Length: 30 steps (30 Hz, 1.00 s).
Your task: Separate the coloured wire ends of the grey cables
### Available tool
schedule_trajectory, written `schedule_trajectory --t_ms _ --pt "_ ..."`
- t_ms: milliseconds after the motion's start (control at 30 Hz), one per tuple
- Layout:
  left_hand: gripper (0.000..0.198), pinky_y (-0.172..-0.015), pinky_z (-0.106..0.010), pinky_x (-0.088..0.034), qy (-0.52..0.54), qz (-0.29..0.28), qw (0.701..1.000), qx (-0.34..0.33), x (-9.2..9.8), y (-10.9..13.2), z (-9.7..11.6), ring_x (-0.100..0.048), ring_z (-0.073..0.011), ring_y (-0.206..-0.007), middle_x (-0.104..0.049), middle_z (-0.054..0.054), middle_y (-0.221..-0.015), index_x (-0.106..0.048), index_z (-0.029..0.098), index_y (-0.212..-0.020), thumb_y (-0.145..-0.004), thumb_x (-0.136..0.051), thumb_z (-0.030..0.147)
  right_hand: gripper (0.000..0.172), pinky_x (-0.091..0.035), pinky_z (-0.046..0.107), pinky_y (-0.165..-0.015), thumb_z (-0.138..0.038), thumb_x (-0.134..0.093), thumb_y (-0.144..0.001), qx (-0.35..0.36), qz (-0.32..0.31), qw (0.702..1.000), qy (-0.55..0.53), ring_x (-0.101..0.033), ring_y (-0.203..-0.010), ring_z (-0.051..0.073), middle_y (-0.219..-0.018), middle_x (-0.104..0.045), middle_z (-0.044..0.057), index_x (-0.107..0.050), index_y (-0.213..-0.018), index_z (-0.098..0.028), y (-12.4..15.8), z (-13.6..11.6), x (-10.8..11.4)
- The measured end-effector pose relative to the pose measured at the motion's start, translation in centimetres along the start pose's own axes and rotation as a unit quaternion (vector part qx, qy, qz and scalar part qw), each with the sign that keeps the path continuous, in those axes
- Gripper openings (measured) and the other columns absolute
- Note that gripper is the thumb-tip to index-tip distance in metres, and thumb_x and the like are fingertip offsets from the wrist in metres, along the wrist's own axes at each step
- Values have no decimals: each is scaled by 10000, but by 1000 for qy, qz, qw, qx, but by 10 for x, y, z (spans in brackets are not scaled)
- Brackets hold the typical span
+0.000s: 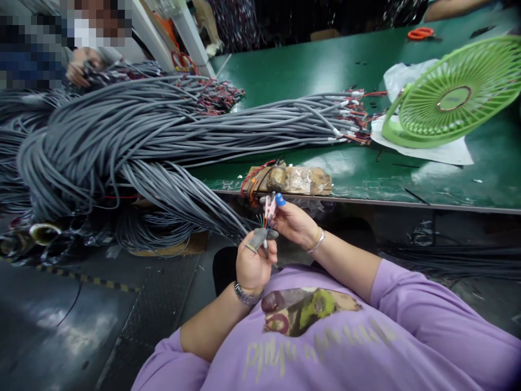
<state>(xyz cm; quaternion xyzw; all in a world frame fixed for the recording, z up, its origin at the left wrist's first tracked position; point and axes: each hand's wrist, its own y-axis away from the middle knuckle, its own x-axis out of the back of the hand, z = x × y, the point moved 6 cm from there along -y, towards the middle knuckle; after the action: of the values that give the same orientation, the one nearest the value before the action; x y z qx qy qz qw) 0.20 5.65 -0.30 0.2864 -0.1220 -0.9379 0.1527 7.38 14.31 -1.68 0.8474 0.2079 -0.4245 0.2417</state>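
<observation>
My left hand (254,263), with grey coverings on its fingertips, is closed on the end of a grey cable. Thin coloured wires (264,221), among them green, orange and blue, fan out above its fingers. Just to the right, my right hand (297,224) wears a blue cover on the thumb and pinches a small pink clip (269,207) beside those wires. The exact contact between clip and wires is too small to make out. Both hands are held off the bench's near edge, in front of my body.
A large bundle of grey cables (195,127) lies across the green bench (317,65). A worn wooden block (309,180) sits at the near edge. At right stand a green fan (456,98) and orange-handled scissors (420,34). Another person's hand (83,66) touches cables at upper left.
</observation>
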Motion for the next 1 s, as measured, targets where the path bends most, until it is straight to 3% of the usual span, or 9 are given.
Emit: schedule_trajectory --t_ms 267,500,633,733,833,1000 --pt "177 -351 -161 -337 -6 -2 1000 1 0 1 -2 -474 -63 -375 -614 2 -525 -640 151 -682 -735 -654 319 309 -398 195 -518 -441 -663 -846 -7 8 1000 -18 -466 -554 75 -637 -574 -9 -693 -829 -134 1 1 -3" --pt "240 -354 -165 -363 -39 -22 998 -54 4 9 0 -476 -68 -350 -586 9 -485 -650 152 -702 -789 -633 376 408 -415 201 -526 -553 -563 -876 -72 14 997 -30 -541 -598 98 -725 -649 26 -679 -848 -162 7 3 -4" --pt "249 -366 -168 -389 -78 -21 992 -98 11 11 4 -508 -73 -365 -613 6 -516 -649 151 -718 -791 -663 389 313 -400 198 -518 -466 -589 -883 -71 10 997 1 -535 -596 92 -751 -657 23 -675 -890 -165 7 2 -3" --pt "273 -390 -172 -424 -112 -9 983 -146 16 10 9 -539 -76 -385 -634 2 -541 -641 150 -692 -800 -670 398 228 -395 201 -528 -375 -643 -848 -45 17 998 35 -531 -602 89 -725 -638 14 -666 -872 -150 6 0 0" --pt "300 -396 -175 -445 -143 5 972 -186 20 7 14 -563 -83 -402 -650 -4 -564 -648 149 -701 -795 -676 432 297 -386 214 -537 -436 -713 -768 -10 17 998 63 -492 -578 86 -682 -606 -4 -645 -816 -151 7 -2 1" --pt "317 -409 -181 -467 -167 20 966 -193 23 2 14 -577 -89 -411 -657 -6 -571 -661 148 -725 -780 -682 459 439 -316 221 -508 -566 -743 -688 143 86 971 171 -386 -521 66 -592 -529 -31 -574 -650 -163 11 -15 8"
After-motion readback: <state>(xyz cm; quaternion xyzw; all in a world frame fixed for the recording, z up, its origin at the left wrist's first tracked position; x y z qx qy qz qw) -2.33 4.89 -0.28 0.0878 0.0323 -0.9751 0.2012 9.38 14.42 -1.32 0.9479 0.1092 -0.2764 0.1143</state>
